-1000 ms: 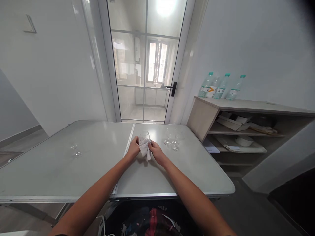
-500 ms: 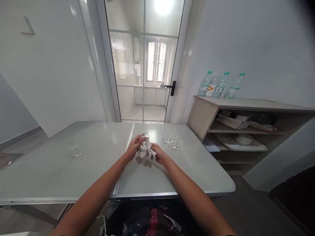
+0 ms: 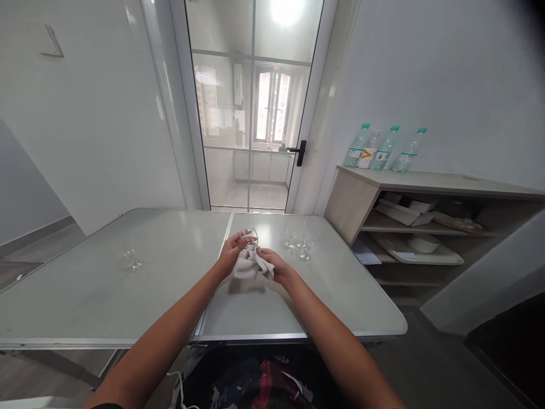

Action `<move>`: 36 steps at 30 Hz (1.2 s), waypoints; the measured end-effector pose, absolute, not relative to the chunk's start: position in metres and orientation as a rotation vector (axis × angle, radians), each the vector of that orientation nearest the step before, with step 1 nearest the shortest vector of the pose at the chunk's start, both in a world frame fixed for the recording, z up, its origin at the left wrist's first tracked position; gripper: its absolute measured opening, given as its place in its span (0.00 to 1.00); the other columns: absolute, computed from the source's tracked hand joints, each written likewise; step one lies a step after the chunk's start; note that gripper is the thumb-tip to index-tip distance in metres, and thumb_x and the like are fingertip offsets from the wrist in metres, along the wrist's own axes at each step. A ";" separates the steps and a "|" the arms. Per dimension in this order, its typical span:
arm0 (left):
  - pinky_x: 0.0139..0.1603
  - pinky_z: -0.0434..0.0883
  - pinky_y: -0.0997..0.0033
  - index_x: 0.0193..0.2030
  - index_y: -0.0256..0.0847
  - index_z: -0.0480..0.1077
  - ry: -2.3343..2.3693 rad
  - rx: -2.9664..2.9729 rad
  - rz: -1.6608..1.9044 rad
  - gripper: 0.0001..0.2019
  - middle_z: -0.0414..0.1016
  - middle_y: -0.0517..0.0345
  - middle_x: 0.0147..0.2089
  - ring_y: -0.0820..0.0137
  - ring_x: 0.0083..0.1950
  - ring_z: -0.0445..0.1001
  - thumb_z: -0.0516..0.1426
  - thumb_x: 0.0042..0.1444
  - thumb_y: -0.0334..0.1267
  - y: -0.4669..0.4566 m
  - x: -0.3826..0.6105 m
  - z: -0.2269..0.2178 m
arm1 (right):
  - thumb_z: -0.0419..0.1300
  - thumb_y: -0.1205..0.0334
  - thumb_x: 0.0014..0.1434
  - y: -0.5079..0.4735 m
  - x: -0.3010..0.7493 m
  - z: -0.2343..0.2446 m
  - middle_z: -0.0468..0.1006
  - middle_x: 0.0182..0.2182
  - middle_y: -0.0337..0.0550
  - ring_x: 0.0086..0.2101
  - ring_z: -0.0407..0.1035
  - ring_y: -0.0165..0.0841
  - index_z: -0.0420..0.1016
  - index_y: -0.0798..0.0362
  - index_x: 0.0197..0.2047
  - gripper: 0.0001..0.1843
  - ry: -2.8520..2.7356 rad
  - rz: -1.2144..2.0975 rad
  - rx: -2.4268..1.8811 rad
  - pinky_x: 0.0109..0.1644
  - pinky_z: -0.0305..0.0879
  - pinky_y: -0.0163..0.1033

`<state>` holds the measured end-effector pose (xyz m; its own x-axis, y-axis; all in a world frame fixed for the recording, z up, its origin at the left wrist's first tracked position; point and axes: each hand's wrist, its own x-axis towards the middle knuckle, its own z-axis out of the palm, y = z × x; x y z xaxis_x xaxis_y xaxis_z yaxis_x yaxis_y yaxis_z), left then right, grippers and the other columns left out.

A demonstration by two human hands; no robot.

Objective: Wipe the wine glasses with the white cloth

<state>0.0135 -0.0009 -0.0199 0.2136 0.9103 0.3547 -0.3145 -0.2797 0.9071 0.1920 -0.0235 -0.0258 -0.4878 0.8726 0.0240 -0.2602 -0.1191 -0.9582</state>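
My left hand (image 3: 232,250) is closed around the bowl of a clear stemmed glass (image 3: 249,236), held above the middle of the table. A white cloth (image 3: 247,268) is bunched about the lower part of the glass and hides its stem and foot. My right hand (image 3: 275,263) pinches the cloth from the right, with its fingertips partly covered by the folds. To the right, several clear stemmed glasses (image 3: 304,254) stand close together on the table. Over on the left side is another clear glass (image 3: 135,263), faint against the tabletop.
The pale grey table (image 3: 170,295) has a metal seam down its middle. Behind it stands a glazed door with a black handle (image 3: 301,153). At the right, a wooden shelf unit (image 3: 353,199) carries several plastic bottles (image 3: 383,149) on top and a tray with a bowl (image 3: 423,243) inside.
The cloth has shifted and spread differently below the glass, and my right hand has moved slightly right with it. My left hand keeps hold of the glass. The view has tilted slightly.
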 end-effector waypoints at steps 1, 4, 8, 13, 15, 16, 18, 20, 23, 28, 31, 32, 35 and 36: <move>0.40 0.76 0.61 0.61 0.35 0.71 0.614 1.324 1.345 0.36 0.81 0.36 0.54 0.53 0.50 0.80 0.67 0.54 0.59 -0.001 0.013 -0.019 | 0.71 0.34 0.48 -0.024 0.193 -0.025 0.78 0.30 0.45 0.29 0.66 0.31 0.76 0.56 0.35 0.31 -1.314 1.762 -0.727 0.33 0.59 0.35; 0.43 0.76 0.60 0.60 0.36 0.72 0.681 1.347 1.366 0.35 0.82 0.37 0.54 0.53 0.50 0.81 0.68 0.52 0.58 -0.001 0.013 -0.019 | 0.68 0.36 0.53 -0.022 0.193 -0.028 0.78 0.32 0.43 0.31 0.67 0.32 0.76 0.56 0.40 0.29 -1.457 1.620 -0.772 0.35 0.60 0.35; 0.51 0.75 0.55 0.56 0.39 0.73 0.947 1.476 1.475 0.33 0.84 0.41 0.50 0.54 0.49 0.82 0.72 0.48 0.52 -0.001 0.012 -0.019 | 0.65 0.49 0.58 -0.014 0.188 -0.038 0.76 0.31 0.38 0.33 0.65 0.33 0.75 0.52 0.41 0.16 -1.674 0.970 -1.003 0.38 0.60 0.36; 0.56 0.74 0.53 0.59 0.39 0.72 0.858 1.520 1.490 0.31 0.83 0.40 0.52 0.54 0.50 0.83 0.69 0.53 0.54 -0.001 0.009 -0.020 | 0.63 0.44 0.60 -0.012 0.185 -0.040 0.77 0.32 0.39 0.32 0.66 0.33 0.75 0.52 0.41 0.19 -1.601 1.120 -0.892 0.38 0.61 0.36; 0.56 0.75 0.53 0.60 0.37 0.71 0.758 1.504 1.472 0.32 0.83 0.38 0.53 0.55 0.49 0.83 0.67 0.55 0.56 -0.001 0.008 -0.019 | 0.65 0.37 0.57 -0.014 0.185 -0.039 0.78 0.32 0.40 0.31 0.67 0.33 0.76 0.54 0.41 0.26 -1.448 1.385 -0.786 0.37 0.62 0.36; 0.56 0.75 0.53 0.61 0.36 0.70 0.723 1.512 1.472 0.32 0.82 0.37 0.53 0.55 0.49 0.83 0.66 0.57 0.56 -0.001 0.008 -0.019 | 0.66 0.35 0.55 -0.014 0.185 -0.038 0.78 0.31 0.40 0.31 0.67 0.33 0.76 0.54 0.41 0.28 -1.364 1.477 -0.756 0.36 0.63 0.37; 0.56 0.75 0.53 0.63 0.36 0.69 0.687 1.566 1.487 0.32 0.81 0.36 0.55 0.56 0.50 0.82 0.64 0.59 0.56 -0.002 0.007 -0.018 | 0.68 0.34 0.52 -0.014 0.184 -0.038 0.77 0.30 0.40 0.29 0.67 0.33 0.76 0.54 0.41 0.30 -1.235 1.533 -0.738 0.35 0.63 0.37; 0.58 0.74 0.52 0.64 0.38 0.68 0.703 1.684 1.509 0.31 0.81 0.38 0.56 0.56 0.52 0.82 0.64 0.60 0.54 -0.005 0.007 -0.017 | 0.69 0.35 0.50 -0.012 0.184 -0.040 0.76 0.29 0.39 0.28 0.66 0.31 0.75 0.54 0.39 0.29 -1.167 1.436 -0.774 0.35 0.63 0.36; 0.61 0.73 0.51 0.64 0.43 0.68 0.775 1.910 1.550 0.29 0.81 0.43 0.57 0.56 0.54 0.81 0.67 0.59 0.49 -0.011 0.009 -0.014 | 0.69 0.35 0.49 -0.004 0.187 -0.045 0.72 0.27 0.36 0.28 0.63 0.30 0.72 0.53 0.33 0.27 -1.077 1.200 -0.895 0.34 0.60 0.34; 0.62 0.73 0.50 0.65 0.46 0.66 0.744 2.093 1.566 0.29 0.80 0.46 0.58 0.57 0.55 0.81 0.67 0.58 0.44 -0.020 0.013 -0.010 | 0.63 0.37 0.52 0.003 0.194 -0.047 0.72 0.27 0.36 0.30 0.65 0.32 0.69 0.50 0.34 0.24 -0.973 1.161 -0.963 0.33 0.61 0.35; 0.62 0.71 0.52 0.66 0.47 0.66 0.747 2.111 1.548 0.28 0.79 0.46 0.60 0.56 0.59 0.79 0.66 0.60 0.42 -0.021 0.012 -0.010 | 0.65 0.41 0.50 -0.001 0.192 -0.044 0.75 0.26 0.40 0.28 0.68 0.34 0.71 0.52 0.33 0.21 -1.015 1.307 -0.942 0.32 0.64 0.37; 0.62 0.71 0.52 0.66 0.47 0.66 0.752 2.109 1.545 0.28 0.78 0.46 0.61 0.56 0.60 0.78 0.65 0.61 0.42 -0.020 0.012 -0.010 | 0.68 0.43 0.47 -0.003 0.190 -0.044 0.76 0.27 0.41 0.28 0.69 0.35 0.73 0.53 0.34 0.21 -1.033 1.363 -0.931 0.33 0.65 0.38; 0.60 0.71 0.53 0.67 0.47 0.66 0.772 2.083 1.536 0.28 0.77 0.46 0.62 0.55 0.60 0.78 0.64 0.61 0.43 -0.020 0.011 -0.009 | 0.74 0.49 0.39 -0.009 0.187 -0.044 0.80 0.31 0.45 0.31 0.72 0.37 0.77 0.55 0.37 0.25 -1.045 1.513 -0.885 0.37 0.68 0.40; 0.59 0.71 0.53 0.66 0.47 0.66 0.780 2.071 1.530 0.28 0.77 0.46 0.62 0.55 0.59 0.78 0.64 0.61 0.43 -0.020 0.011 -0.009 | 0.76 0.50 0.37 -0.010 0.187 -0.044 0.81 0.31 0.45 0.32 0.73 0.37 0.77 0.56 0.38 0.27 -1.040 1.537 -0.875 0.38 0.68 0.40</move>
<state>0.0108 -0.0197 -0.0088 0.2257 0.6718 0.7055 0.1763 -0.7404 0.6486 0.1868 -0.0095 -0.0444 -0.1965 0.9803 -0.0183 -0.3477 -0.0871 -0.9335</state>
